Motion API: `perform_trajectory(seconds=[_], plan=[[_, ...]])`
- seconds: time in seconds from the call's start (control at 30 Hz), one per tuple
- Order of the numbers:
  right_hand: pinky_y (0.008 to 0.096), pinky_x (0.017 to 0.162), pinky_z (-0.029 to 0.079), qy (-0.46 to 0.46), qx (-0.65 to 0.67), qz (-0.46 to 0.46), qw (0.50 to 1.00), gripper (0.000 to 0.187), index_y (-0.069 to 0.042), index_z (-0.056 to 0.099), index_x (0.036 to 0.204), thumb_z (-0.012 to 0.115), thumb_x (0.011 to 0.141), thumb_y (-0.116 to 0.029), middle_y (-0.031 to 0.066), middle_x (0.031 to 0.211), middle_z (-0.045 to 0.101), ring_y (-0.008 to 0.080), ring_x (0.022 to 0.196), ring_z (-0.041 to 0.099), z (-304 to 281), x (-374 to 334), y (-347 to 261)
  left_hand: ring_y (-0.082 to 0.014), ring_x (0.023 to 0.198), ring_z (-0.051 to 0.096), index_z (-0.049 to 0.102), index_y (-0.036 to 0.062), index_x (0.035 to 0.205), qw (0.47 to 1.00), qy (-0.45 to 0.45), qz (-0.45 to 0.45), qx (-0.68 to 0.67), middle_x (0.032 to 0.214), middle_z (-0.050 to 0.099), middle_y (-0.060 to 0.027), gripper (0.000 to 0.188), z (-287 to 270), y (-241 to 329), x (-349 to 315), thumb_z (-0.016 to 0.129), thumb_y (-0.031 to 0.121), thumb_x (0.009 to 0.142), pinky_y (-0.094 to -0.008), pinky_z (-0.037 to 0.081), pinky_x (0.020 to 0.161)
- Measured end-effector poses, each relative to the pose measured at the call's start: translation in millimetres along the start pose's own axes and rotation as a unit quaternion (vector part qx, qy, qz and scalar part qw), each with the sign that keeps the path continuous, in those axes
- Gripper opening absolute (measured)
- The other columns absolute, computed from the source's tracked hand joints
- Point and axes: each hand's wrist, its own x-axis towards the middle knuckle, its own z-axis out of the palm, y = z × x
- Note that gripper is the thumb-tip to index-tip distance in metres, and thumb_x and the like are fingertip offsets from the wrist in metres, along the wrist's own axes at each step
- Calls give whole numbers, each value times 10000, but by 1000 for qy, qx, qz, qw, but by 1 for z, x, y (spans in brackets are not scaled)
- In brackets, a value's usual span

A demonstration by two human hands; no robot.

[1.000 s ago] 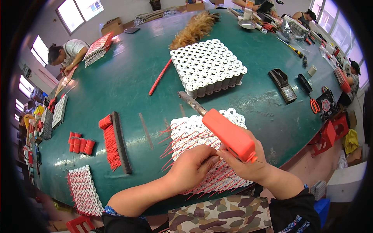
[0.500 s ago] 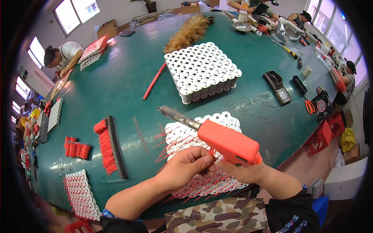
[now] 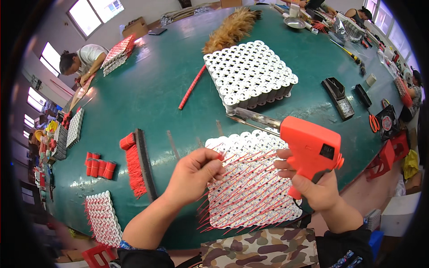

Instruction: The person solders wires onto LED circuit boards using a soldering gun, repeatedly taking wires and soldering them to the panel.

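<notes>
My right hand (image 3: 322, 192) holds a red soldering gun (image 3: 309, 138) by its handle, some fingers stretched out past it. Its metal barrel and a thin rod beside it point left, above the far edge of a white battery pack (image 3: 250, 196). Many thin red wires lie slantwise across this pack of round cells, their ends sticking out on the left. Over the pack's left edge is my left hand (image 3: 194, 174), thumb and fingers pinched, with a bit of red wire (image 3: 220, 157) showing at the fingertips. How much wire is inside the fingers is hidden.
Beyond stands a larger white cell block (image 3: 252, 76) beside a feather duster (image 3: 232, 29). Left lie red wire bundles (image 3: 99, 166), a dark bar (image 3: 145, 165) and another wired pack (image 3: 103, 216). Orange-handled scissors (image 3: 373, 123) lie right. Other people sit around the green table (image 3: 152, 98).
My hands have moved apart. The soldering gun has moved right and up, and my left hand has shifted left off the wires, uncovering more of the pack. The whole view has shifted slightly.
</notes>
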Motion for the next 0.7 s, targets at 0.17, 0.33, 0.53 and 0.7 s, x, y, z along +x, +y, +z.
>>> perform_trajectory(seconds=[0.17,0.33,0.53,0.7], plan=[[416,931,588,33,-7,24,999,611,59,455,1424,709,885,-76,241,1332,606,304,1111,695,-14,1,-10,-205,738,629,668,27,1009,910,83,212,347,878,638,-81,66,-14,2,13,625,24,960,-322,512,686],[366,830,600,22,-52,46,997,595,57,507,1370,731,833,-68,190,1182,676,231,972,716,-32,2,-9,-288,737,632,688,44,931,736,135,327,577,832,614,-101,138,-4,-2,24,697,-4,802,-382,506,629],[314,793,554,-31,-105,39,993,442,32,594,1255,731,840,-32,132,1102,692,159,896,681,-31,3,6,-280,741,632,691,43,936,722,104,329,599,834,611,-92,169,3,-10,33,658,24,771,-394,508,625],[314,721,542,-59,-232,-31,970,356,-5,658,1149,765,810,-19,108,1012,693,179,792,673,-33,5,19,-285,739,623,682,27,974,751,83,305,580,843,599,-97,193,2,-19,31,652,23,784,-398,506,629]])
